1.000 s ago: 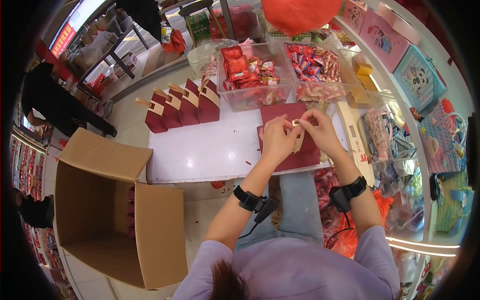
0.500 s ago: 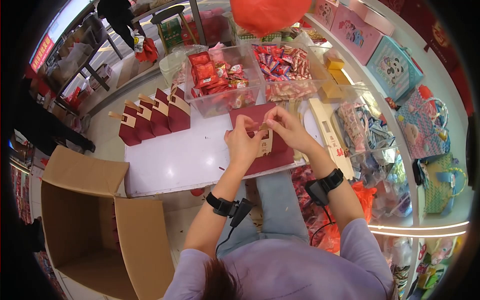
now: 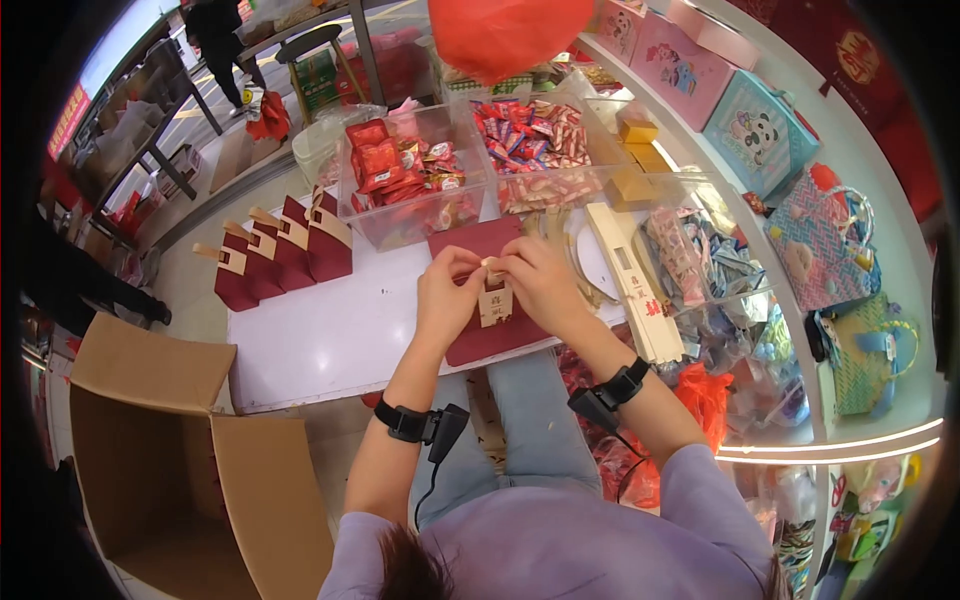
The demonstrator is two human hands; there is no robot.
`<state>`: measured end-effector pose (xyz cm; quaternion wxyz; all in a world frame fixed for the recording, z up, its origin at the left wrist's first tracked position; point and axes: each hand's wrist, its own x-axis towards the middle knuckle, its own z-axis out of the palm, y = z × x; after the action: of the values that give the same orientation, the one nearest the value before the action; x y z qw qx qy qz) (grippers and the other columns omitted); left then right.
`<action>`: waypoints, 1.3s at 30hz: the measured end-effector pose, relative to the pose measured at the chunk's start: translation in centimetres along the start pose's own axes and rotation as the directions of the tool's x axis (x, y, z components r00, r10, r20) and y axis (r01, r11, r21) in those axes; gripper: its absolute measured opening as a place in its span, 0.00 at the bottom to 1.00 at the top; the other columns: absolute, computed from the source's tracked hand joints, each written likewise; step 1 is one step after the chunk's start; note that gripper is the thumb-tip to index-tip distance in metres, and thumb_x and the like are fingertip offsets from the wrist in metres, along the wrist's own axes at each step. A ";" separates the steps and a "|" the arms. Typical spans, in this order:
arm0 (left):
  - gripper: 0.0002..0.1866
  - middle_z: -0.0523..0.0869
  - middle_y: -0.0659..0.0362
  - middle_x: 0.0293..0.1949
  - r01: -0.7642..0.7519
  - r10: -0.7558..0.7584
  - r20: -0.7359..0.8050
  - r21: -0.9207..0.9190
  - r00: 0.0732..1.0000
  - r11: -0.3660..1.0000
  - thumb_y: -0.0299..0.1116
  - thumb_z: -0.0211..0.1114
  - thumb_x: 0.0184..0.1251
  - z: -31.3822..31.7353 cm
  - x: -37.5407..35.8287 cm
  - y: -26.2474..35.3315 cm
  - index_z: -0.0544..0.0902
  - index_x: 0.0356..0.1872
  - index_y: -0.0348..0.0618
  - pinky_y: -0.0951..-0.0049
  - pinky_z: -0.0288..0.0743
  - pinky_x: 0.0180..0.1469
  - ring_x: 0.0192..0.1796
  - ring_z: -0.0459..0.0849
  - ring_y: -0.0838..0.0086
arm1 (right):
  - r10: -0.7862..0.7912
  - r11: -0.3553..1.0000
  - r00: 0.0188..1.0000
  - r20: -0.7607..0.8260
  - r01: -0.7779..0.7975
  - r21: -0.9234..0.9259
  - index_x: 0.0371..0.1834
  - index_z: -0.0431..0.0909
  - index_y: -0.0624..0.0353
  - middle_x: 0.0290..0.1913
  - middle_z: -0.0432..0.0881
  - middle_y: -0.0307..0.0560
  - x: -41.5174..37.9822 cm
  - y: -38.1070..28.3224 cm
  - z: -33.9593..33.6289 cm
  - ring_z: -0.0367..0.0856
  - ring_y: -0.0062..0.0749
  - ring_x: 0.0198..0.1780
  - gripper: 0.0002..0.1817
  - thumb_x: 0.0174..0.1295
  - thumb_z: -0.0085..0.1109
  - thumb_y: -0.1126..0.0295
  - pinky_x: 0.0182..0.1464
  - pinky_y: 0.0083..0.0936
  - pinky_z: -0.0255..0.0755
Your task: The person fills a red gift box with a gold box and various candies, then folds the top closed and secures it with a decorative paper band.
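My left hand (image 3: pixel 447 298) and my right hand (image 3: pixel 540 288) meet over a cream paper strip (image 3: pixel 495 308) with printed characters. Fingertips of both hands pinch its upper end. Beneath it, flat dark red card (image 3: pixel 463 345) lies on the white table (image 3: pixel 312 340). More cream strips (image 3: pixel 628 275) are stacked to the right of my right hand. At the table's left stand several dark red gift boxes (image 3: pixel 290 248) with cream bands and handles.
Clear bins of red packets (image 3: pixel 380 165) and mixed sweets (image 3: pixel 530 135) stand behind my hands. Another bin (image 3: pixel 710 245) is at the right. An open cardboard box (image 3: pixel 265 480) is at lower left. A red balloon (image 3: pixel 505 35) hangs above. A person (image 3: pixel 215 45) walks outside.
The whole view has shifted, with the table scene lying further left. My fingers have come closer together at the top of the cream strip, which now shows more fully.
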<state>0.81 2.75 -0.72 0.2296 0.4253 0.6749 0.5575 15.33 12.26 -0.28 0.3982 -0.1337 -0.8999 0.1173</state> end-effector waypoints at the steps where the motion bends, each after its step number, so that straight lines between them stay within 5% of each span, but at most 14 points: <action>1: 0.05 0.89 0.54 0.35 -0.018 0.018 0.017 -0.021 1.000 1.000 0.23 0.66 0.66 -0.1 0.1 0.0 0.80 0.39 0.34 0.75 0.80 0.45 0.41 0.89 0.74 | 0.003 0.999 1.000 -0.005 -0.003 0.034 0.38 0.80 0.59 0.40 0.77 0.45 -0.1 -0.1 0.3 0.77 0.44 0.45 0.09 0.52 0.64 0.76 0.48 0.37 0.73; 4: 0.04 0.89 0.54 0.36 0.033 -0.036 0.074 0.047 0.997 0.998 0.23 0.66 0.66 -0.4 0.1 -0.3 0.80 0.39 0.34 0.76 0.79 0.44 0.40 0.87 0.75 | 0.031 0.996 1.000 -0.004 -0.031 0.089 0.39 0.81 0.61 0.40 0.77 0.45 -0.1 -0.4 0.1 0.78 0.42 0.44 0.10 0.53 0.65 0.77 0.47 0.34 0.74; 6: 0.04 0.89 0.54 0.36 0.012 -0.014 0.083 0.023 0.996 1.000 0.23 0.66 0.67 -0.3 0.1 -0.4 0.80 0.38 0.34 0.75 0.78 0.45 0.41 0.87 0.75 | 0.363 0.798 0.926 0.100 -0.365 0.480 0.41 0.81 0.63 0.41 0.79 0.44 -0.2 -0.5 0.4 0.81 0.36 0.44 0.08 0.58 0.66 0.77 0.47 0.28 0.76; 9: 0.04 0.89 0.54 0.36 -0.019 0.013 0.124 0.051 0.992 0.999 0.24 0.65 0.68 -0.4 -0.1 -0.3 0.79 0.37 0.35 0.73 0.78 0.47 0.43 0.87 0.74 | 0.414 0.671 0.898 0.149 -0.411 0.618 0.42 0.82 0.64 0.42 0.81 0.42 0.0 0.4 0.7 0.83 0.29 0.45 0.07 0.64 0.65 0.74 0.50 0.24 0.76; 14: 0.08 0.89 0.53 0.37 -0.073 0.063 0.077 0.137 0.995 0.988 0.27 0.69 0.65 -0.1 -0.5 0.1 0.79 0.38 0.36 0.71 0.78 0.51 0.47 0.88 0.69 | 0.447 0.597 0.859 0.247 -0.493 0.633 0.42 0.83 0.63 0.41 0.83 0.42 -0.2 0.7 0.2 0.83 0.28 0.46 0.06 0.65 0.64 0.73 0.53 0.25 0.76; 19: 0.09 0.90 0.52 0.35 -0.003 -0.024 0.115 0.225 0.993 0.974 0.32 0.71 0.63 0.1 -0.2 0.1 0.86 0.38 0.36 0.70 0.79 0.50 0.42 0.90 0.69 | 0.400 0.669 0.871 0.286 -0.491 0.558 0.42 0.82 0.63 0.43 0.84 0.41 0.2 0.8 0.0 0.82 0.25 0.48 0.06 0.65 0.64 0.74 0.53 0.25 0.75; 21: 0.11 0.90 0.52 0.34 -0.042 0.027 0.061 0.259 0.998 0.965 0.41 0.72 0.61 0.4 -0.4 -0.6 0.89 0.38 0.46 0.59 0.76 0.50 0.39 0.87 0.57 | 0.359 0.760 0.895 0.267 -0.446 0.473 0.42 0.82 0.63 0.42 0.84 0.41 0.5 0.4 -0.6 0.82 0.26 0.48 0.05 0.65 0.64 0.74 0.52 0.25 0.76; 23: 0.11 0.89 0.54 0.32 -0.090 0.088 0.022 0.315 0.996 0.945 0.41 0.72 0.61 1.0 -0.5 -1.2 0.89 0.39 0.47 0.54 0.71 0.55 0.39 0.86 0.59 | 0.315 0.837 0.915 0.253 -0.393 0.381 0.42 0.82 0.63 0.42 0.85 0.41 0.9 -0.1 -1.1 0.82 0.26 0.48 0.05 0.66 0.63 0.75 0.52 0.24 0.76; 26: 0.11 0.89 0.56 0.31 -0.148 0.169 -0.016 0.410 0.985 0.900 0.39 0.72 0.61 1.0 -0.9 -0.5 0.89 0.39 0.45 0.53 0.67 0.61 0.36 0.86 0.62 | 0.303 0.795 0.919 0.252 -0.390 0.466 0.38 0.80 0.63 0.41 0.81 0.43 1.1 0.2 -1.0 0.83 0.29 0.46 0.05 0.65 0.64 0.73 0.53 0.26 0.76; 28: 0.10 0.89 0.56 0.31 -0.158 0.188 -0.022 0.447 0.982 0.880 0.37 0.72 0.61 1.0 -1.1 -0.4 0.89 0.39 0.44 0.56 0.68 0.61 0.33 0.86 0.64 | 0.396 0.441 0.858 0.327 -0.490 0.752 0.38 0.80 0.63 0.41 0.84 0.41 1.0 0.9 -0.4 0.83 0.25 0.46 0.05 0.66 0.64 0.73 0.53 0.26 0.77; 31: 0.10 0.89 0.57 0.32 -0.209 0.260 -0.035 0.496 0.965 0.843 0.37 0.73 0.61 1.2 -1.4 -0.4 0.88 0.39 0.45 0.49 0.63 0.64 0.35 0.85 0.65 | 0.398 0.353 0.844 0.360 -0.503 0.789 0.38 0.82 0.63 0.41 0.86 0.40 0.8 1.1 -0.1 0.84 0.23 0.46 0.05 0.65 0.65 0.73 0.52 0.25 0.77; 34: 0.09 0.88 0.56 0.33 -0.249 0.315 -0.036 0.531 0.948 0.810 0.37 0.73 0.60 1.2 -1.5 -0.4 0.88 0.38 0.45 0.53 0.68 0.60 0.39 0.85 0.64 | 0.384 0.356 0.827 0.410 -0.542 0.761 0.40 0.84 0.63 0.41 0.87 0.42 1.0 1.4 -0.5 0.84 0.23 0.46 0.06 0.64 0.67 0.73 0.52 0.23 0.77; 36: 0.09 0.87 0.55 0.32 -0.200 0.226 -0.035 0.341 0.974 0.918 0.34 0.75 0.58 1.0 -1.0 -0.6 0.88 0.37 0.44 0.59 0.72 0.53 0.39 0.84 0.62 | 0.375 0.323 0.808 0.454 -0.573 0.754 0.41 0.85 0.63 0.41 0.88 0.43 1.0 1.2 -1.1 0.84 0.23 0.45 0.06 0.63 0.68 0.73 0.52 0.23 0.77; 39: 0.09 0.86 0.54 0.31 -0.169 0.203 -0.066 0.340 0.977 0.925 0.31 0.76 0.56 1.2 -1.2 -0.3 0.87 0.37 0.43 0.62 0.75 0.47 0.40 0.84 0.61 | 0.385 0.267 0.793 0.473 -0.586 0.765 0.42 0.86 0.63 0.41 0.89 0.44 0.8 1.3 -1.1 0.85 0.23 0.45 0.07 0.63 0.69 0.73 0.53 0.22 0.77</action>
<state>2.24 2.42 -1.55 0.0668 0.4916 0.7264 0.4756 15.84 13.87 0.64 0.2616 -0.1632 -0.6472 0.6972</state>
